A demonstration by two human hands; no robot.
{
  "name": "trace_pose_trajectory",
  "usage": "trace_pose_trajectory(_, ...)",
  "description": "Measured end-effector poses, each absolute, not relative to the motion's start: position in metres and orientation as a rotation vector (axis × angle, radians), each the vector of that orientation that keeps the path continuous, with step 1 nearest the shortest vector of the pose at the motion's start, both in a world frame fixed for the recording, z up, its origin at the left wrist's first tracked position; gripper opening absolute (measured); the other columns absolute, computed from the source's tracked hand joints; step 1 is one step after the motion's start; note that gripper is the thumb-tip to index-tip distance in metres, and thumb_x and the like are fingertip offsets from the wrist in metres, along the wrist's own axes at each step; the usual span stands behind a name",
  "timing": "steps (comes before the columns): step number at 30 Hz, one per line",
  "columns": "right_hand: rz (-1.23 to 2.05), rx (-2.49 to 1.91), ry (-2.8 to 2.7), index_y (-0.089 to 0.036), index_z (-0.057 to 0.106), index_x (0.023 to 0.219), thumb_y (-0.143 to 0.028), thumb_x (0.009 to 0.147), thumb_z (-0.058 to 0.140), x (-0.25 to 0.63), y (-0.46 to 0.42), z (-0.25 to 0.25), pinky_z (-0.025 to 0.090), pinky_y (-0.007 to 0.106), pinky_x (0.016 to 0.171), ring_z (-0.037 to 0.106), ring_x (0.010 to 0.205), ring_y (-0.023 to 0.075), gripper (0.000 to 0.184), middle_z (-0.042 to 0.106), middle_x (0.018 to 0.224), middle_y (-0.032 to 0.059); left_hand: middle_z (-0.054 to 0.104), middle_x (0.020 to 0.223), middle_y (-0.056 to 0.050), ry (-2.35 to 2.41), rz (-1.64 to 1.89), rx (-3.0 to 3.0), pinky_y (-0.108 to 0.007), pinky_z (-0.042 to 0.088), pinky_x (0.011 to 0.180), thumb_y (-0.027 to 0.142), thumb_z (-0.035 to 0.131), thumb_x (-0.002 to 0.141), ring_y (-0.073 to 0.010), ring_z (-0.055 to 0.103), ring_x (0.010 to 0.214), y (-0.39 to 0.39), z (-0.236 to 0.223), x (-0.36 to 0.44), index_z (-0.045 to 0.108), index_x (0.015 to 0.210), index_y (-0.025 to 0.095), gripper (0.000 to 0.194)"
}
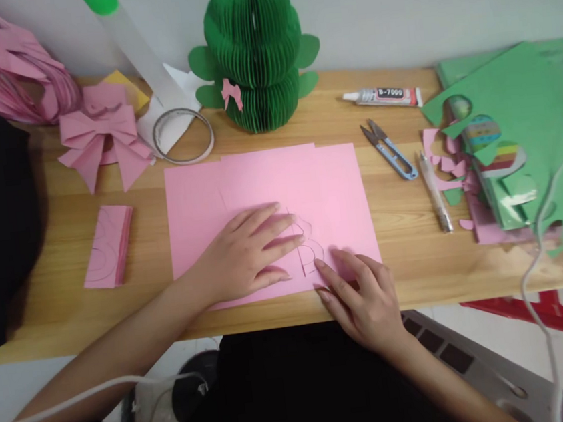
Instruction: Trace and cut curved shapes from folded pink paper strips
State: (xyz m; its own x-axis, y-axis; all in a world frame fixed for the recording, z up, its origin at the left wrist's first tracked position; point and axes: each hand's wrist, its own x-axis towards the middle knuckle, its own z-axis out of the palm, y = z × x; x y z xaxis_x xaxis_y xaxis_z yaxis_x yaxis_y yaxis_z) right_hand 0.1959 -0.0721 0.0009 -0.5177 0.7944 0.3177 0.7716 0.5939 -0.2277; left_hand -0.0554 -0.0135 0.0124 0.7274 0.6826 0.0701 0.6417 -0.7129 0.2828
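Overlapping sheets of pink paper point(268, 179) lie flat on the wooden table in front of me. A curved outline like a letter B point(308, 252) is drawn in thin dark line on the top sheet. My left hand point(253, 251) rests on the paper just left of the drawing, fingers spread and pointing right. At the drawing's lower right, my right hand point(363, 293) touches the sheet near its front edge, fingers slightly bent and apart. Neither hand holds anything that I can see. To the left lies a folded pink paper stack point(107, 246) with curved pencil lines on it.
Behind the paper stands a green honeycomb paper figure point(257, 52). A tape roll point(183, 137) and pink paper bow point(102, 132) sit back left. On the right are a glue tube point(385, 97), blue thread snips point(390, 149), a pen point(435, 191) and green paper sheets point(546, 102).
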Motion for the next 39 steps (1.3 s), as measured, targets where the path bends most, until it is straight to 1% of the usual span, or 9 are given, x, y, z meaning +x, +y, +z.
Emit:
trace_pose_trajectory(10, 0.101, -1.291, -2.442, -0.024, 0.057, 0.130, -0.030, 0.088, 0.062, 0.1965, -0.0734, 0.0003, 0.046, 0.040, 0.088, 0.054, 0.109, 0.0272, 0.043, 0.060, 0.125, 0.0120, 0.050, 0.144, -0.010, 1.037, 0.258, 2.714, -0.048, 0.035, 0.108, 0.048, 0.049, 0.094, -0.0316, 0.038, 0.136, -0.0133, 0.0116, -0.0562, 0.055, 0.134, 0.023, 0.048)
trace_pose_trajectory(16, 0.091, -1.271, -2.442, -0.021, 0.061, 0.123, -0.029, 0.087, 0.063, 0.1958, -0.0727, 0.0014, 0.046, 0.040, 0.088, 0.053, 0.110, 0.0274, 0.037, 0.059, 0.124, 0.0129, 0.050, 0.145, -0.010, 1.032, 0.258, 2.710, -0.048, 0.035, 0.108, 0.047, 0.050, 0.094, -0.0319, 0.038, 0.136, -0.0133, 0.0118, -0.0557, 0.055, 0.134, 0.022, 0.047)
trace_pose_trajectory(23, 0.098, -1.260, -2.438, -0.020, 0.061, 0.124, -0.029, 0.087, 0.063, 0.1960, -0.0725, 0.0001, 0.046, 0.041, 0.088, 0.053, 0.109, 0.0283, 0.038, 0.059, 0.125, 0.0140, 0.050, 0.144, -0.010, 1.032, 0.272, 2.715, -0.048, 0.035, 0.108, 0.047, 0.049, 0.094, -0.0316, 0.039, 0.135, -0.0132, 0.0118, -0.0556, 0.055, 0.134, 0.022, 0.047)
trace_pose_trajectory(35, 0.087, -1.276, -2.438, -0.025, 0.053, 0.136, -0.030, 0.088, 0.061, 0.1963, -0.0721, 0.0006, 0.046, 0.039, 0.087, 0.053, 0.108, 0.0267, 0.049, 0.060, 0.124, 0.0113, 0.051, 0.143, -0.011, 1.033, 0.265, 2.714, -0.048, 0.036, 0.108, 0.046, 0.052, 0.093, -0.0310, 0.038, 0.136, -0.0129, 0.0115, -0.0563, 0.055, 0.134, 0.023, 0.047)
trace_pose_trajectory(39, 0.082, -1.273, -2.432, -0.023, 0.058, 0.131, -0.029, 0.087, 0.063, 0.1960, -0.0720, 0.0010, 0.045, 0.039, 0.088, 0.053, 0.108, 0.0265, 0.045, 0.060, 0.124, 0.0116, 0.051, 0.143, -0.011, 1.026, 0.269, 2.708, -0.048, 0.036, 0.108, 0.045, 0.052, 0.093, -0.0317, 0.039, 0.135, -0.0126, 0.0130, -0.0556, 0.056, 0.133, 0.022, 0.046)
